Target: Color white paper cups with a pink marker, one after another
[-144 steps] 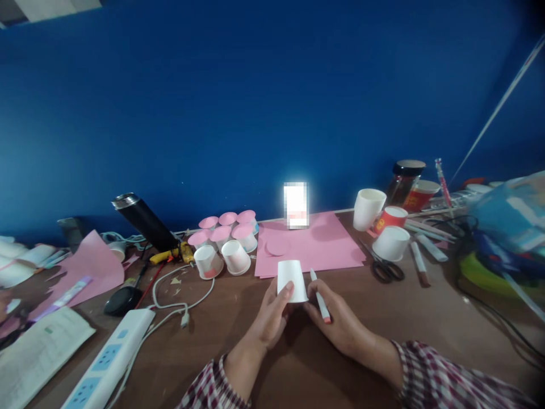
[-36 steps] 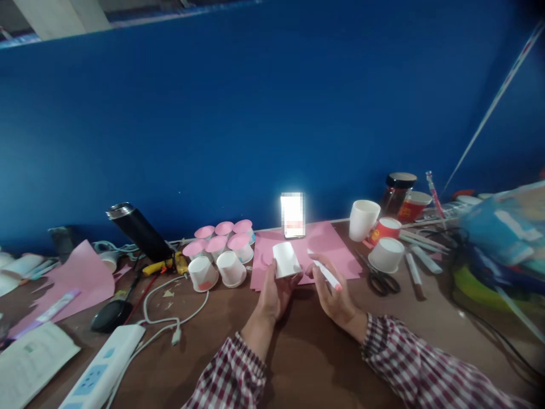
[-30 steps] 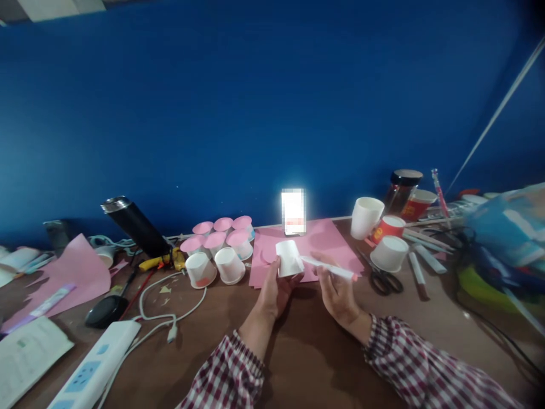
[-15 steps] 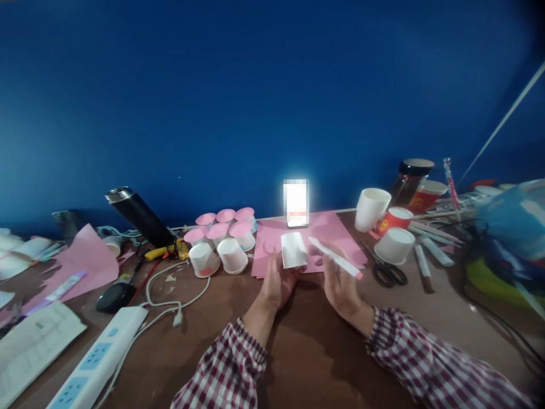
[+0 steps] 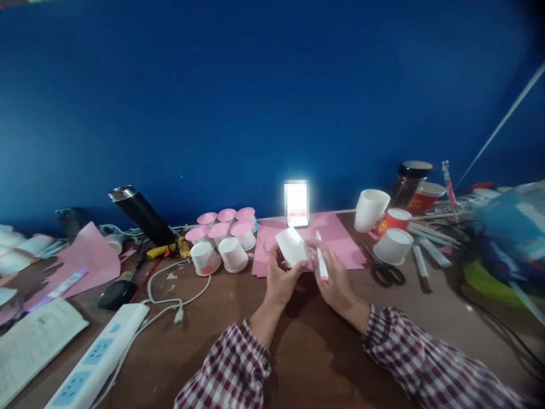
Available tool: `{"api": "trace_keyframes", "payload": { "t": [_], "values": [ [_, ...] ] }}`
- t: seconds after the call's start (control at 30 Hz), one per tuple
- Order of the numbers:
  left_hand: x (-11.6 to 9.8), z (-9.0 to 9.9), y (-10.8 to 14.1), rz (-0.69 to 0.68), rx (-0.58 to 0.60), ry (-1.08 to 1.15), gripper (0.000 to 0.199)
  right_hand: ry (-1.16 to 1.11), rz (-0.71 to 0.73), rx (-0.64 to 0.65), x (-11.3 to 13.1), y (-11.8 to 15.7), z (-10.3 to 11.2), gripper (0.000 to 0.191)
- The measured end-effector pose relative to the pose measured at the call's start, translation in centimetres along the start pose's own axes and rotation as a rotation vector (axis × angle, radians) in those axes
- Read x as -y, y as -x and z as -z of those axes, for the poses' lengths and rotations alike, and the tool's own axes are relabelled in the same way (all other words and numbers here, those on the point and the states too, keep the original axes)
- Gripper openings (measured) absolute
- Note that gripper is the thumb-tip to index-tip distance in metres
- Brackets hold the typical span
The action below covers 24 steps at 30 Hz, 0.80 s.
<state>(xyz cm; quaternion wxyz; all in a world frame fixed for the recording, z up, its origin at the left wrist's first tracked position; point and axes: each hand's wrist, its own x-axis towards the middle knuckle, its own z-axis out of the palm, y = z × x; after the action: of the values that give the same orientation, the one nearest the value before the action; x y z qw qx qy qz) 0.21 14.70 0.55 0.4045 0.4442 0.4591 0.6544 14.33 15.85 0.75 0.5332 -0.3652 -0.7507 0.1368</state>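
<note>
My left hand (image 5: 283, 278) is closed around a white paper cup (image 5: 293, 246), which is tilted and held above the front of the pink paper sheets (image 5: 340, 241). Just to the right, my right hand (image 5: 334, 281) grips a white marker (image 5: 322, 258) with a reddish end pointing toward me. Its fingertips come close to the cup's right side; whether they touch it I cannot tell. Behind the cup a bright phone screen (image 5: 297, 201) stands upright on the sheets.
Several pink-topped cups (image 5: 219, 230) and two upturned white cups (image 5: 233, 255) stand left. Black scissors (image 5: 387, 274), more cups (image 5: 392, 246) and loose markers (image 5: 422, 270) are at right. A power strip (image 5: 100, 352), white cable (image 5: 179, 312) and black flask (image 5: 142, 216) lie left.
The paper cup has been turned and tilted in my left hand. My right hand has moved left toward it, and the marker has swung from slanting sideways to nearly upright.
</note>
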Motion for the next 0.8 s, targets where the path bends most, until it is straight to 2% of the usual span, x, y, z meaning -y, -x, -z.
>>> {"api": "trace_keyframes", "payload": {
  "t": [0.13,0.3,0.4,0.5,0.57,0.67,0.73,0.8],
  "values": [
    [-0.3,0.3,0.0,-0.04,-0.074,-0.141,0.076,0.013,0.111,0.033,-0.6,0.3,-0.1,0.036],
    [-1.0,0.2,0.4,-0.065,-0.129,-0.227,0.081,0.027,0.049,0.065,-0.9,0.5,-0.4,0.033],
    [-1.2,-0.1,0.7,-0.05,-0.136,-0.184,0.077,0.002,0.061,0.083,-0.9,0.5,-0.4,0.038],
    [-1.2,-0.5,0.8,0.007,-0.104,0.04,0.07,-0.052,0.027,0.048,-0.1,0.2,-0.1,0.034],
    [-1.2,-0.6,0.6,0.093,-0.081,0.287,0.061,-0.1,-0.042,-0.006,0.7,0.0,0.1,0.029],
    [-1.6,-0.4,0.2,0.381,-0.018,0.639,0.038,-0.156,-0.094,-0.091,1.8,-0.1,0.3,0.027],
    [-2.1,0.1,-0.1,0.577,0.029,0.797,0.036,-0.16,-0.105,-0.112,2.1,-0.1,0.3,0.027],
    [-2.6,0.6,-0.3,0.662,0.025,0.904,0.04,-0.157,-0.112,-0.114,2.2,-0.1,0.3,0.026]
  ]
}}
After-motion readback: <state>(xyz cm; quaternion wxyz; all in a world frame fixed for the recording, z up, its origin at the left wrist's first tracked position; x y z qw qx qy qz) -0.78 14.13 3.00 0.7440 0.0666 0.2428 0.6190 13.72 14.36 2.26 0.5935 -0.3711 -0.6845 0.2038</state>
